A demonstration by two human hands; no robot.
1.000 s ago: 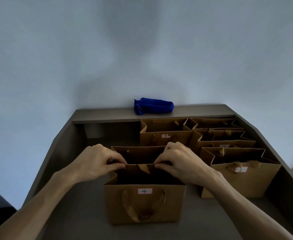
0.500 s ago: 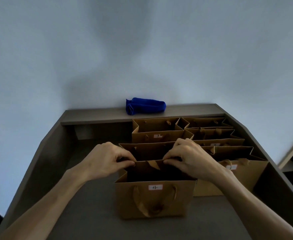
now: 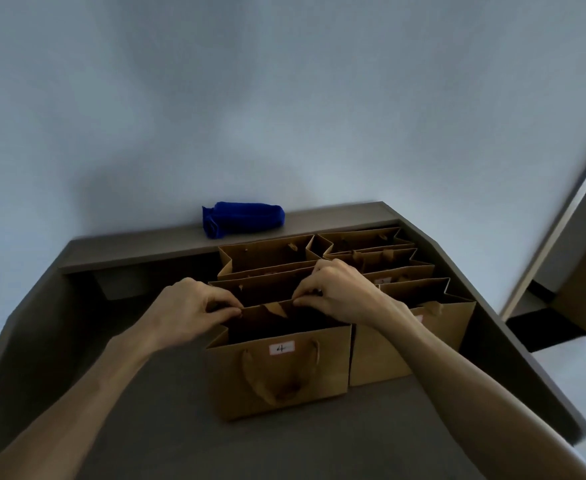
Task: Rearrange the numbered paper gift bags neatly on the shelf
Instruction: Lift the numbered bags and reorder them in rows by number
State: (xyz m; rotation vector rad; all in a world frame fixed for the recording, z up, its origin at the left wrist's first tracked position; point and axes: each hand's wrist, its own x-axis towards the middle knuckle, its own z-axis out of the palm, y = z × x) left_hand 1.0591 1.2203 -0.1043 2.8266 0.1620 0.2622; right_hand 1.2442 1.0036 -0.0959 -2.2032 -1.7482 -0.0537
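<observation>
Both hands pinch the back rim of the bag marked 4 [image 3: 279, 372]: my left hand [image 3: 194, 306] has thumb and fingers closed on the rim near its left end, my right hand [image 3: 340, 292] does the same near the right end, and the mouth of the bag is open between them. I see neither hand on the cord handles; the front one hangs slack over the front face under the white label.

This bag stands on the shelf [image 3: 146, 427] at the front of the group, nearer its right side than its left, with bare shelf towards the left edge. Its right side touches or nearly touches the neighbouring bag [image 3: 406, 344] at the front right. Another bag [image 3: 250, 289] stands just behind it, its rim close to my knuckles, and further bags fill the back right corner. A rolled blue cloth [image 3: 243, 218] lies on the raised ledge along the back edge.

As I judge it, the step is squaring bag 4 into line. Its long axis runs left to right, parallel to the front edge, and the hands sit roughly evenly along it, so neither is nearer. Any push goes straight back, towards the bag behind; uneven pressure would likely twist it.
</observation>
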